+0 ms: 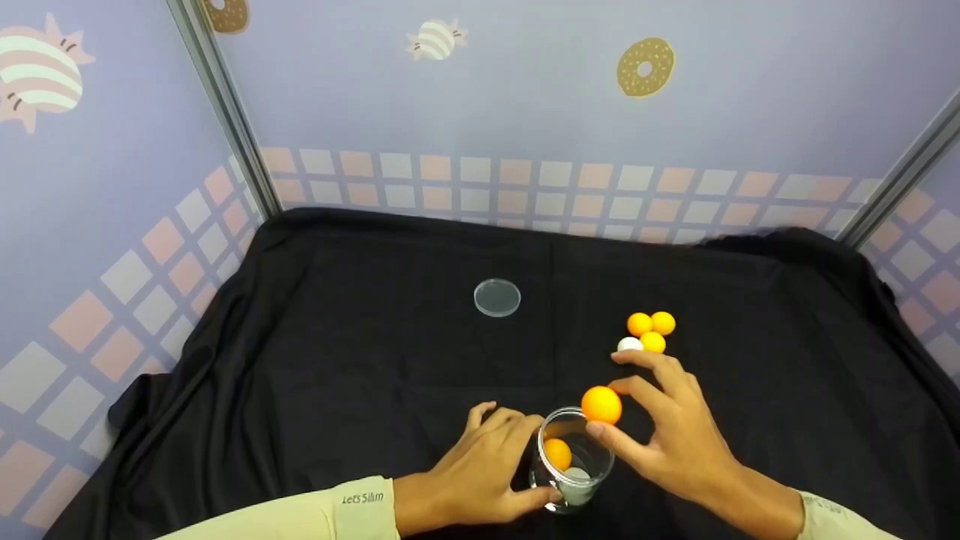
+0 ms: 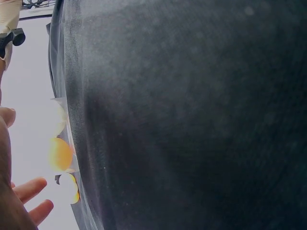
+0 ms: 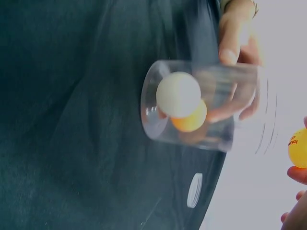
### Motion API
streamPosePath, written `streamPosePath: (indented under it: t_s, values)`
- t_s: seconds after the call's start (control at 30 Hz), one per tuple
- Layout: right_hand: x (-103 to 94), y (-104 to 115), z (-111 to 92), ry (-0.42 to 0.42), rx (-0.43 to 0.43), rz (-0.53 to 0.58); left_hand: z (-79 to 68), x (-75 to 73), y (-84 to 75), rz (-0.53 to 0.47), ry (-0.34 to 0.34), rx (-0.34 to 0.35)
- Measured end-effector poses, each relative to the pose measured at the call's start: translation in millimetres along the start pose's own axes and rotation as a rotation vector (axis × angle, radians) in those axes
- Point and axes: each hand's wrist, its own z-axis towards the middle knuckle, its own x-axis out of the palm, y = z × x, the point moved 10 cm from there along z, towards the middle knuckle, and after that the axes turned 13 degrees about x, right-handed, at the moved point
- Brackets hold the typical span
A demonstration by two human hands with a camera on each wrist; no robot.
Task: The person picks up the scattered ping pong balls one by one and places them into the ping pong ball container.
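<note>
A clear cylindrical jar (image 1: 600, 469) stands uncapped on the black cloth. My left hand (image 1: 487, 469) grips its side, thumb in front and fingers behind. Inside lie an orange ball (image 1: 557, 454) and a white ball (image 1: 577, 486), resting against each other near the bottom in the right wrist view. Between thumb and index finger, my right hand (image 1: 679, 427) pinches another orange ball (image 1: 601, 406) at the right of the jar's rim. That held ball (image 3: 298, 148) shows dark printing in the right wrist view. In the left wrist view, the jar's orange ball (image 2: 60, 154) is partly washed out by glare.
Beyond my right hand sit several loose balls: a white ball (image 1: 628, 344) and orange-yellow balls (image 1: 653, 343), grouped closely. A clear round lid (image 1: 497, 298) lies flat farther back on the black cloth (image 1: 390, 315). Patterned panels (image 1: 525, 97) enclose the table's back and sides.
</note>
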Motion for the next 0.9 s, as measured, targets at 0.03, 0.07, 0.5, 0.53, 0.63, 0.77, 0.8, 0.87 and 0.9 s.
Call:
streamPosePath:
  t_s: [0.03, 0.07, 0.5, 0.53, 0.63, 0.77, 0.8, 0.87, 0.9]
  values:
    - [0.0, 3.2, -1.0, 0.004, -0.007, 0.004, -0.1, 0.2, 0.1, 0.0, 0.002, 0.0]
    - [0.2, 6.2, -2.0, 0.009, -0.014, 0.008, -0.2, 0.3, 0.2, -0.001, 0.005, -0.001]
    - [-0.7, 35.1, -13.7, 0.014, -0.116, 0.036, -0.4, 2.0, 1.8, -0.024, 0.034, -0.019]
    - [-0.5, 35.6, -14.0, 0.015, -0.117, 0.035, -0.3, 2.0, 1.9, -0.025, 0.034, -0.018]
    - [0.2, 36.0, -14.5, 0.019, -0.116, 0.032, -0.4, 2.1, 1.8, -0.026, 0.036, -0.017]
    - [0.9, 35.5, -14.8, 0.02, -0.112, 0.033, -0.6, 1.9, 1.6, -0.018, 0.039, -0.019]
    - [1.1, 35.1, -14.8, 0.021, -0.11, 0.032, -0.6, 1.9, 1.5, -0.017, 0.04, -0.019]
    - [1.7, 34.3, -14.9, 0.022, -0.107, 0.032, -0.7, 1.9, 1.3, -0.016, 0.04, -0.019]
    - [2.0, 33.7, -14.9, 0.024, -0.104, 0.031, -0.7, 1.8, 1.3, -0.015, 0.039, -0.019]
